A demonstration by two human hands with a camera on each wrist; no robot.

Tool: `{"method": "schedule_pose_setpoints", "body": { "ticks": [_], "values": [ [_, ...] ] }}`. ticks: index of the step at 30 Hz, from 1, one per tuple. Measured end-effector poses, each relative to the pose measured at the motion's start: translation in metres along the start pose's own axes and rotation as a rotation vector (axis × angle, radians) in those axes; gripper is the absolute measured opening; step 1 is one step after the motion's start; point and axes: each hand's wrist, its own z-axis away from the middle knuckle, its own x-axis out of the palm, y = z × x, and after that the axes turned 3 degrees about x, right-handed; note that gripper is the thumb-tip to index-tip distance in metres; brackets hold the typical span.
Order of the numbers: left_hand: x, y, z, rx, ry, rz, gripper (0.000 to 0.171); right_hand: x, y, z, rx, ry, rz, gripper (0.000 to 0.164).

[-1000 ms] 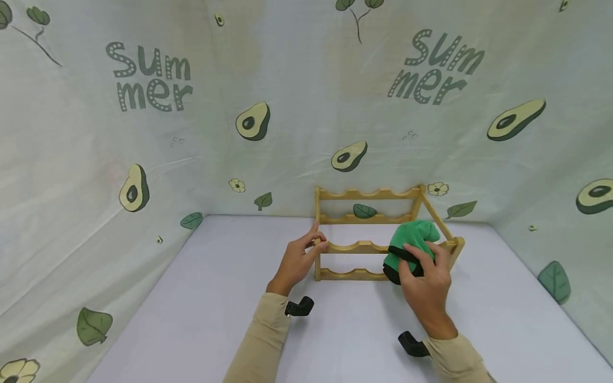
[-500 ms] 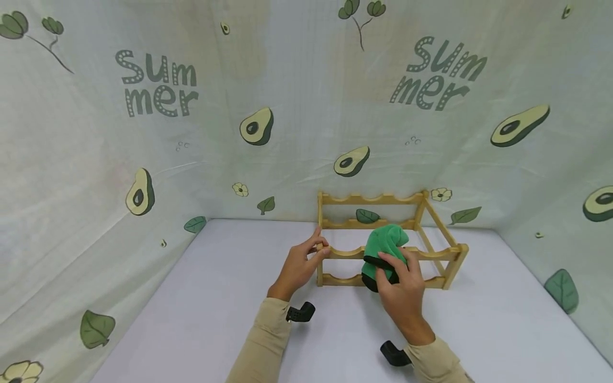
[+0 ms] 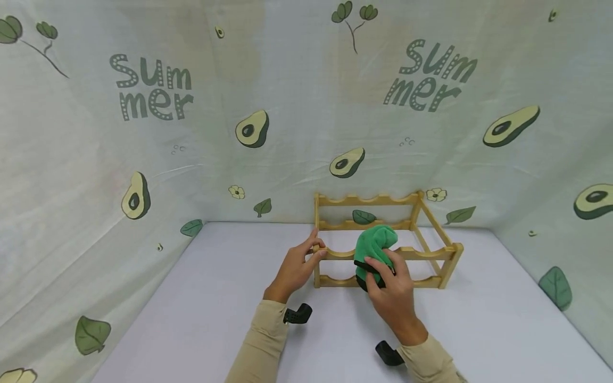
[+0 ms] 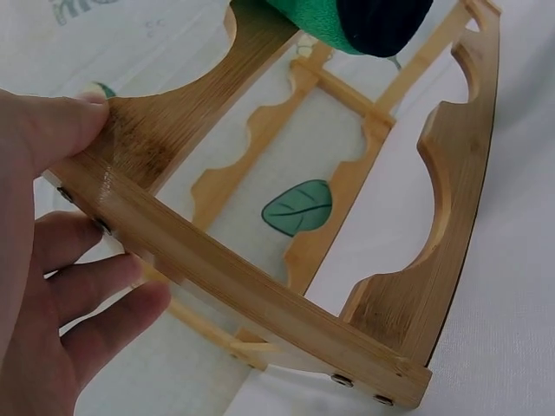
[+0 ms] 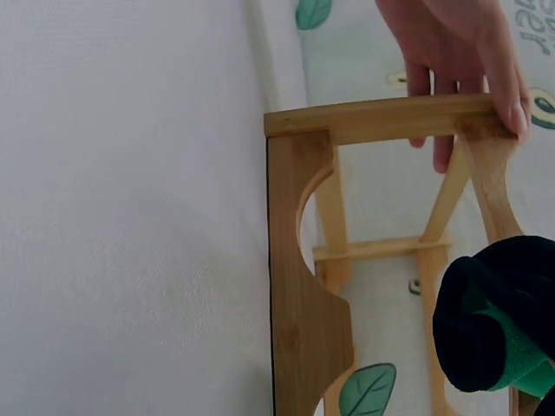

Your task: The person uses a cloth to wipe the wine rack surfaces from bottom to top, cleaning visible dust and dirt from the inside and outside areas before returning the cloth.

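Note:
A wooden wine rack (image 3: 440,266) with scalloped rails stands on the white table. My left hand (image 3: 294,268) grips its front left corner, thumb on the upper rail and fingers around the side post, as the left wrist view shows. My right hand (image 3: 395,298) pinches a green cloth (image 3: 373,242) with black edging, bunched over the middle of the rack's upper front rail. The cloth hides that stretch of rail. In the right wrist view the cloth's black end (image 5: 473,338) curls close to the rail, while the right hand itself is out of that frame.
Behind the rack hangs a pale curtain (image 3: 287,175) printed with avocados, leaves and lettering; it also closes off both sides. The white table (image 3: 215,319) extends in front of the rack and to its left and right.
My right hand has slid the green cloth leftward along the upper front rail, from near the right end to about the middle. The left hand keeps its hold on the corner.

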Motion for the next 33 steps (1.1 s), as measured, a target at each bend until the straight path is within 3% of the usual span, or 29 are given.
{"method": "schedule_pose_setpoints", "body": {
  "ticks": [12,24,28,33],
  "values": [
    [0.001,-0.002,0.004,0.006,-0.008,-0.015,0.018,0.008,-0.006,0.004,-0.063,-0.008,0.050,0.027],
    [-0.009,0.003,0.001,0.004,-0.016,-0.058,0.027,0.023,-0.020,0.003,-0.013,-0.054,-0.001,0.029],
    [-0.013,0.003,0.000,0.018,0.000,-0.035,0.033,0.035,-0.027,0.004,0.038,-0.102,-0.062,0.031],
    [-0.011,0.001,-0.001,0.025,-0.019,-0.003,0.038,0.046,-0.033,0.009,0.025,-0.132,-0.087,0.032]
  ]
}}
